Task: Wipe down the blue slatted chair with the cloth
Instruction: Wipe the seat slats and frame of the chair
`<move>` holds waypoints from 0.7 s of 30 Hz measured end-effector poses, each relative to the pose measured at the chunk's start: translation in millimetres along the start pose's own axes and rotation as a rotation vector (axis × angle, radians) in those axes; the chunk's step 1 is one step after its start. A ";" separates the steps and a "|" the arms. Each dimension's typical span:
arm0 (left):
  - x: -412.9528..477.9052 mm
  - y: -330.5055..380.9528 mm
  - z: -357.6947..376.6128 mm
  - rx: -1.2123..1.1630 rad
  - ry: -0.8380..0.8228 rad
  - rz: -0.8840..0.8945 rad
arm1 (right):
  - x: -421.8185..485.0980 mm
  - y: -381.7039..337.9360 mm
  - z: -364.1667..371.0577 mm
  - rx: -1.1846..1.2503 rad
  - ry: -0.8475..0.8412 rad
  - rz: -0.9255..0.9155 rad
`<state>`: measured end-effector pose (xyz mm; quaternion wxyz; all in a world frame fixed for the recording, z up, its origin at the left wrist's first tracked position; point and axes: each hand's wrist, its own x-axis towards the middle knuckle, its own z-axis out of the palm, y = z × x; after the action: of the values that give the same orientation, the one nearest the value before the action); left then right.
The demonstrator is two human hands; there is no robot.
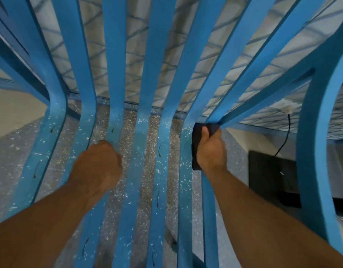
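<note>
The blue slatted chair (143,78) fills the view, its slats bending from the backrest down into the seat. White specks and a few dark marks dot the seat slats. My right hand (211,149) grips a dark cloth (195,146) and presses it against a slat on the right, at the bend where seat meets back. My left hand (99,165) is curled round a seat slat left of centre, fingers hidden under it.
The chair's right armrest (317,132) curves down at the right edge. Behind it a black box (271,173) lies on the speckled floor with a black cable (283,140) leading up to a wall socket. A tiled wall shows through the slats.
</note>
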<state>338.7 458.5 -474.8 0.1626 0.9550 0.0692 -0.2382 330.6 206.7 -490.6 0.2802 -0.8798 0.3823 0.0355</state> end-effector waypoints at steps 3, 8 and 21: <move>-1.0 1.6 -0.8 0.029 0.001 -0.007 | -20.6 16.1 -0.7 -0.049 -0.063 0.028; -5.9 6.6 -6.5 0.025 -0.035 -0.025 | -104.8 69.1 -7.4 -0.072 -0.145 0.098; -3.4 3.5 -8.3 0.076 -0.079 0.027 | -122.6 73.1 -13.3 -0.194 -0.099 0.087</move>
<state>340.0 457.9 -465.3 0.1318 0.9512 0.0406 -0.2760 191.6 239.5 -479.6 0.2103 -0.8826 0.4005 0.1280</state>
